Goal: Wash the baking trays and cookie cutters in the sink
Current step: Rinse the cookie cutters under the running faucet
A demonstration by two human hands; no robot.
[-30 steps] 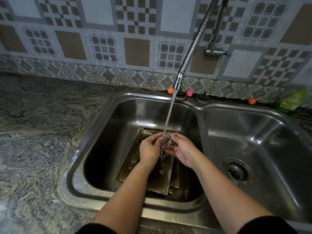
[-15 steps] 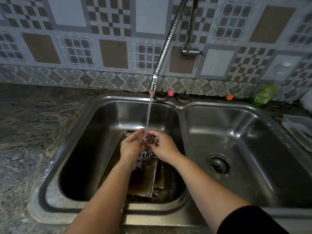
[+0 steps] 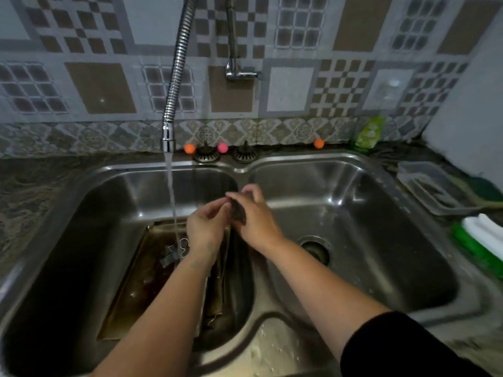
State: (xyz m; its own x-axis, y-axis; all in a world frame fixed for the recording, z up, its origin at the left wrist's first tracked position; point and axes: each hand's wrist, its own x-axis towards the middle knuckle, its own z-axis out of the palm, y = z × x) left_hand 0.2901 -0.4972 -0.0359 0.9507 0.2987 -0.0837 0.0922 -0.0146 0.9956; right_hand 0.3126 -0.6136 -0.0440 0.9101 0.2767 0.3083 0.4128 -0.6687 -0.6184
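Observation:
Dark baking trays (image 3: 141,281) lie stacked on the bottom of the left basin (image 3: 89,213). Water from the faucet head (image 3: 168,137) falls onto them, landing by a couple of metal cookie cutters (image 3: 177,250) resting on the top tray. My left hand (image 3: 206,229) and my right hand (image 3: 254,217) meet above the divider between the basins. Between them they hold a small dark cookie cutter (image 3: 239,213), to the right of the stream. Most of it is hidden by my fingers.
The right basin (image 3: 367,213) holds only its drain (image 3: 315,248). Two sink plugs (image 3: 206,155) and small coloured balls sit on the back rim. A green soap bottle (image 3: 367,134), a clear plastic container (image 3: 427,186) and a green-white sponge (image 3: 479,240) are on the right counter.
Both hands moved right with the cookie cutter, out of the water stream and over the divider. The view shifted right, showing more of the right counter.

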